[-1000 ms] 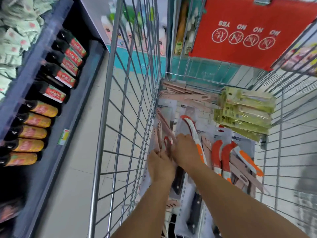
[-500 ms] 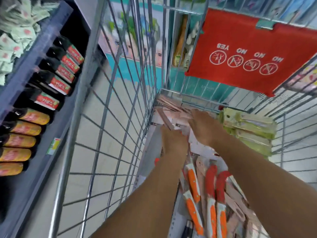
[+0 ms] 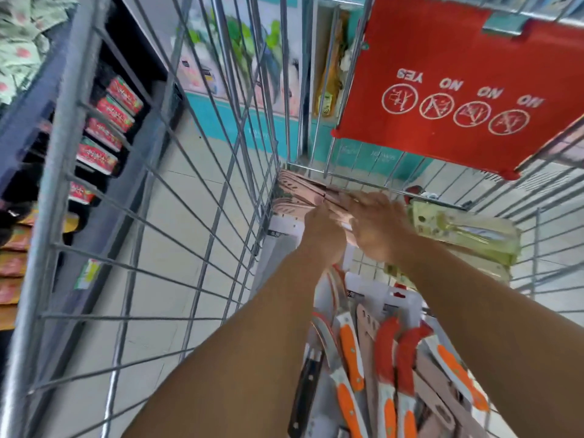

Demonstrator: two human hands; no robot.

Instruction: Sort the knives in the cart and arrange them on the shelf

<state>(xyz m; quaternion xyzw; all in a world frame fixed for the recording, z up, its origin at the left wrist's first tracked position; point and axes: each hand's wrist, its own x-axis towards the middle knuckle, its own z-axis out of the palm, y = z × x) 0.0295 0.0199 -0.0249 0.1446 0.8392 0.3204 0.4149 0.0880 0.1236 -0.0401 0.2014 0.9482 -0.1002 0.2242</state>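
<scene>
Pink flat knives (image 3: 303,192) under both hands (image 3: 373,226)

red cart flap (image 3: 458,58) | upside-down: YES, NO, NO, NO

The cart (image 3: 202,172) is bare metal wire with a dull silver finish. Its flap (image 3: 458,90) at 1 o'clock looks like matt red plastic. The knife handles (image 3: 350,352) at 5 o'clock look like smooth, glossy orange plastic. The packs (image 3: 467,232) at 3 o'clock are wrapped in glossy clear-green film.
</scene>
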